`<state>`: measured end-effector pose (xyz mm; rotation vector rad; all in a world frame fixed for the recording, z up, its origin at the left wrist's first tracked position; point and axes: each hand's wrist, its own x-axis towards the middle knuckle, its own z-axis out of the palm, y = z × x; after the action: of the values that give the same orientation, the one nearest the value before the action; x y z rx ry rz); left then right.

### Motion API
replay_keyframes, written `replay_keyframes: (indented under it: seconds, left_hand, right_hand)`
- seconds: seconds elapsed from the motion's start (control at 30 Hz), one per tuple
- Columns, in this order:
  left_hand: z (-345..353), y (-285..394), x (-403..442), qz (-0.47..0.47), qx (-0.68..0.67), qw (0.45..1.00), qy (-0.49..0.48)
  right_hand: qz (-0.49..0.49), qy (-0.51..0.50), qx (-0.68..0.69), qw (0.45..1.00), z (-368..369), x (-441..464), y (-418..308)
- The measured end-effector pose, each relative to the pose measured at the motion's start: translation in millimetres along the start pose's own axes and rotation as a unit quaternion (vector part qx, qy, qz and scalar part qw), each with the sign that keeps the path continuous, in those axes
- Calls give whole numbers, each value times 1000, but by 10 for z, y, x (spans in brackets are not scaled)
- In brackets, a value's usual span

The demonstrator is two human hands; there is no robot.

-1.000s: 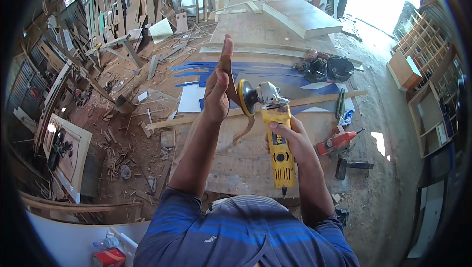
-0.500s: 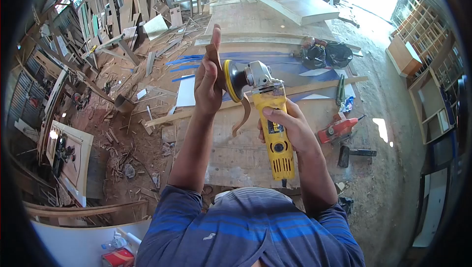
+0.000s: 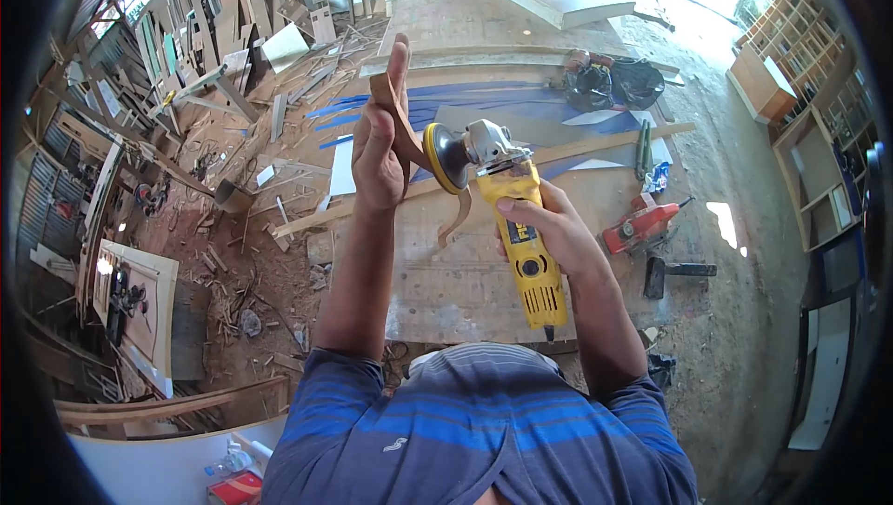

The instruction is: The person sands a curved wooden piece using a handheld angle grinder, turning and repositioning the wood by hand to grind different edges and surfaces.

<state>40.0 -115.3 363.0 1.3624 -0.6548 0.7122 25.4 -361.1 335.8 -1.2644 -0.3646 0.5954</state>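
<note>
My right hand [image 3: 551, 224] is wrapped round the yellow body of an angle grinder [image 3: 534, 286], its thumb lying across the top. The grinder's round backing pad [image 3: 447, 159], black with a yellow rim, faces left toward my other palm. Raised upright with fingers pointing up, my left hand [image 3: 378, 163] grips a long, flexible brown strip [image 3: 402, 130] that looks like sandpaper. That strip slants down from my fingers to the pad, and its curled tail shows below the pad. Whether the strip is fixed to the pad I cannot tell.
On the wooden worktable [image 3: 437, 296] lie a long batten [image 3: 595, 144], blue strips [image 3: 339, 112], a red power tool [image 3: 642, 226] and a hammer [image 3: 656, 277]. Black plastic bags [image 3: 637, 86] sit farther back. Wood scraps [image 3: 244, 291] litter the floor at left.
My left hand has moved a little left and up, away from the pad, and more of the brown strip shows between them. The grinder has tilted slightly.
</note>
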Motion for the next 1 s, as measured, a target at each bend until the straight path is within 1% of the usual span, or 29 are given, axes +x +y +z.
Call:
replay_keyframes:
  seconds: [0.07,0.1,0.2,0.23,0.27,0.33,0.43,0.53,0.6,0.7,0.83,0.93,1.0]
  left_hand:
    - [-25,-29,22,12,17,999,-29]
    - [-27,-38,27,16,26,999,-43]
    - [59,-52,25,4,-13,1000,-24]
    - [55,-63,18,9,-74,997,-21]
    - [70,-59,11,2,-86,996,-15]
    - [92,-21,-4,-12,-107,994,-3]
    - [35,-47,31,3,-26,1000,-11]
    - [-2,-17,74,28,17,999,-25]
    - [-14,-12,62,21,12,999,-25]
    - [-35,-30,58,11,3,1000,-16]
    - [34,-14,50,12,-1,1000,-20]
    - [8,-62,31,-3,-74,997,-7]
    - [-18,-74,17,1,-68,998,-13]
  right_hand:
    - [3,8,8,1000,9,2,-22]
    - [-11,2,16,1000,27,7,-45]
    - [-45,-9,39,998,114,20,-179]
    - [-53,-12,43,998,147,22,-238]
    - [-61,-17,46,997,178,19,-291]
    - [-47,-19,46,998,202,1,-312]
    - [-32,-17,19,999,169,36,-279]
    - [-10,-9,-1,1000,131,26,-197]
    - [7,1,-1,1000,108,17,-150]
    - [2,0,-9,1000,74,16,-133]
    - [-8,5,20,1000,141,8,-238]
    - [-22,-9,33,999,183,29,-348]
    - [-16,-24,32,999,186,45,-352]
